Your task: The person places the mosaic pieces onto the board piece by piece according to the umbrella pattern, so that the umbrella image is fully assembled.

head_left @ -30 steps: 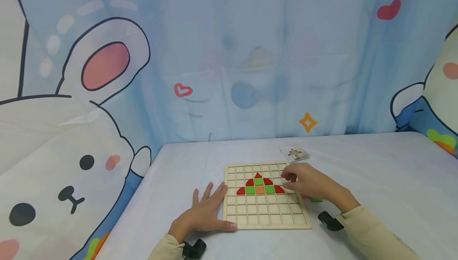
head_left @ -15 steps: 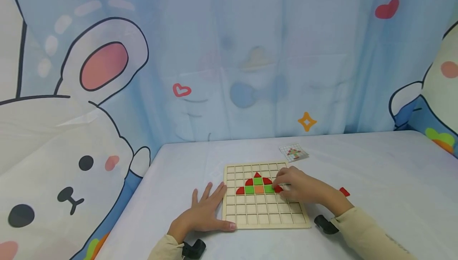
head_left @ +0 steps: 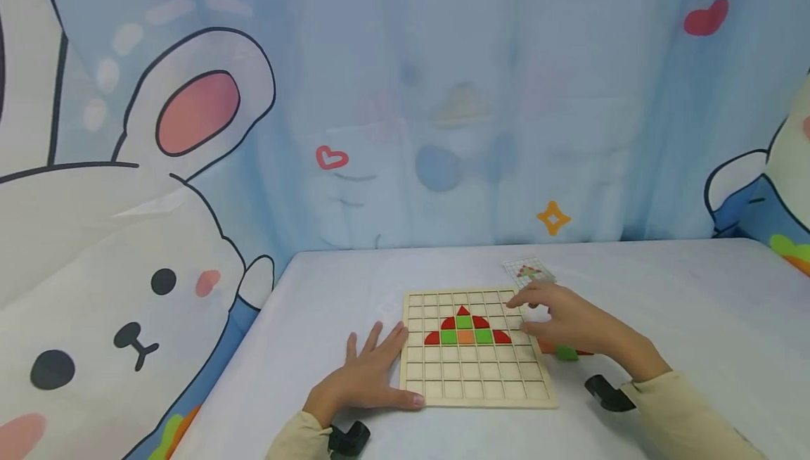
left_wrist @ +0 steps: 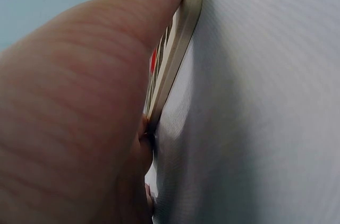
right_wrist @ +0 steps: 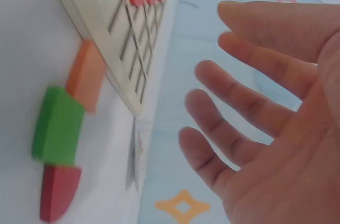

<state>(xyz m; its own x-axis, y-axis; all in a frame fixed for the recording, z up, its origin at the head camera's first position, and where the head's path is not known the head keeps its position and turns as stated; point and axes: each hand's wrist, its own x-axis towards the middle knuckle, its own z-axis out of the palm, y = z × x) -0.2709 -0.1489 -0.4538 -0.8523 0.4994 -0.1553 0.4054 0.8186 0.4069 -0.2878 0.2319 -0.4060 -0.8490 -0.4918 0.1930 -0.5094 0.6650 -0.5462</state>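
A wooden grid board (head_left: 471,393) lies on the white table. On it is a stepped shape: a red triangle (head_left: 463,311) on top, green squares and red rounded pieces, and an orange square (head_left: 465,337) at the bottom middle. My left hand (head_left: 363,382) rests at the board's left side, fingers spread along the edge, thumb at the front corner. Over the board's right edge hovers my right hand (head_left: 572,316), thumb and fingers apart, holding nothing. In the right wrist view its palm and relaxed fingers (right_wrist: 234,96) show clear of the blocks.
Loose orange (right_wrist: 87,75), green (right_wrist: 58,126) and red (right_wrist: 62,192) blocks lie right of the board, partly hidden beneath my right hand in the head view. Behind the board's far right corner lies a small card (head_left: 528,270) with a printed pattern. A blue curtain (head_left: 392,94) hangs behind.
My right hand came left onto the red piece at the shape's right end, then drew back up and right, its fingers spreading. The left hand stays put; the head view shifted slightly.
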